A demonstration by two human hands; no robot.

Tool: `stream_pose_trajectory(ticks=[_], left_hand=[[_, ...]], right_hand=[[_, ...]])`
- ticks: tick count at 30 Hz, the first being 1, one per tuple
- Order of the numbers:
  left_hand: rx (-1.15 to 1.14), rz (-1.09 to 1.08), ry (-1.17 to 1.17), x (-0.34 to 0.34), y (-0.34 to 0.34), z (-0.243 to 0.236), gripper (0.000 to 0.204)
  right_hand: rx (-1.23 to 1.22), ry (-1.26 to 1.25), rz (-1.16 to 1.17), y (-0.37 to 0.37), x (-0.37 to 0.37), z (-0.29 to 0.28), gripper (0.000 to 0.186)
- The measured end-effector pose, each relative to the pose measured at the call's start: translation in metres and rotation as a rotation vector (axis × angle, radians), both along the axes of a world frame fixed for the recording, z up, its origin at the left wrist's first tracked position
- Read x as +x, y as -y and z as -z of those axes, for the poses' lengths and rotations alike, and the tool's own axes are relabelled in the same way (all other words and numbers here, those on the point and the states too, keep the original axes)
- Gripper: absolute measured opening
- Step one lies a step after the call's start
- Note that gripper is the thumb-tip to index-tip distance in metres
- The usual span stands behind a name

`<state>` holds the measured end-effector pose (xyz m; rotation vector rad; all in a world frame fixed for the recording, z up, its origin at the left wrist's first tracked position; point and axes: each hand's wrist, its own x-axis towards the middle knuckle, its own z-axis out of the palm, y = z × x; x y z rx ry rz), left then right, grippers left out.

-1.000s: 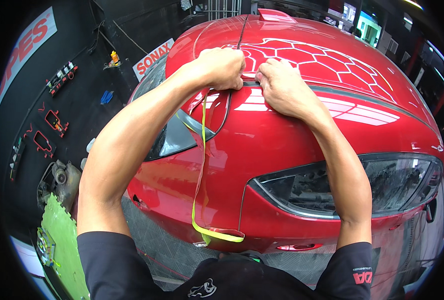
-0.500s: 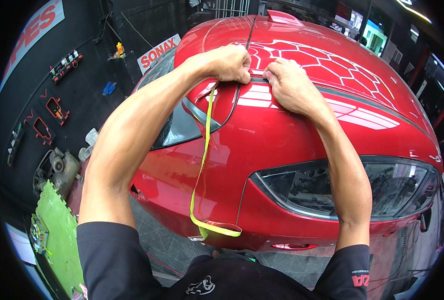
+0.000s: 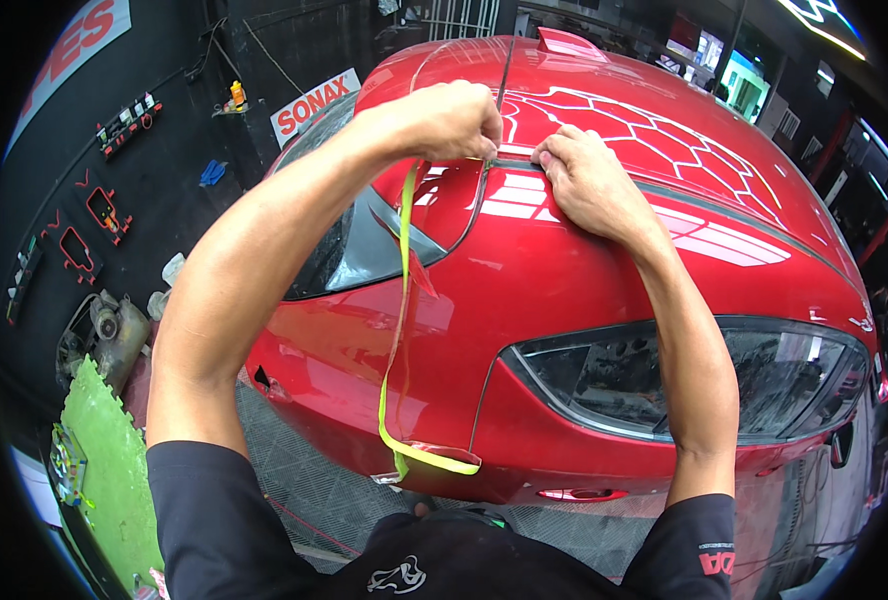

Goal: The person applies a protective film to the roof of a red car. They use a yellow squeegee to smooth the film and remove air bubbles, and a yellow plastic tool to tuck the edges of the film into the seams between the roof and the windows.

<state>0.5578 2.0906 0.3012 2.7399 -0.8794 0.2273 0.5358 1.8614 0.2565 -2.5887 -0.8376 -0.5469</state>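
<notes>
My left hand (image 3: 459,122) is closed in a pinch above the dark seam at the roof edge of a red car (image 3: 554,270). A speck of green shows at its fingertips, too small to name. Just right of it my right hand (image 3: 589,180) has thumb and fingers pressed together at the black roof trim strip (image 3: 514,163); whatever they grip is hidden. A yellow-green tape (image 3: 406,235) comes out below my left forearm, hangs down the red panel past the rear window corner, and bends right near the bumper. A small red flap (image 3: 422,278) sticks out beside it.
The dark side window (image 3: 684,375) lies below my right forearm. White light reflections cross the roof. At left are a green foam mat (image 3: 114,475), a metal canister-like part (image 3: 122,335) and a wall rack with bottles (image 3: 129,125).
My left hand has shifted slightly, its fingertips lower at the seam. The upper tape has swung left. My right hand has moved slightly right and down, still pinched.
</notes>
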Motion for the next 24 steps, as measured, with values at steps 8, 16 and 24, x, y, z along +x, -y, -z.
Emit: stream_pose_trajectory(ticks=[8,16,24], left_hand=[[0.144,-0.205,0.049,-0.004,0.025,-0.001,0.015],[0.261,-0.238,0.096,0.001,0.046,0.0,0.016],[0.252,-0.127,-0.055,0.011,0.034,-0.004,0.013]], right_hand=[[0.055,0.024,-0.047,-0.002,0.002,0.004,0.029],[0.022,0.018,-0.064,0.003,0.007,0.005,0.029],[-0.011,0.032,-0.062,0.004,0.009,0.005,0.03]])
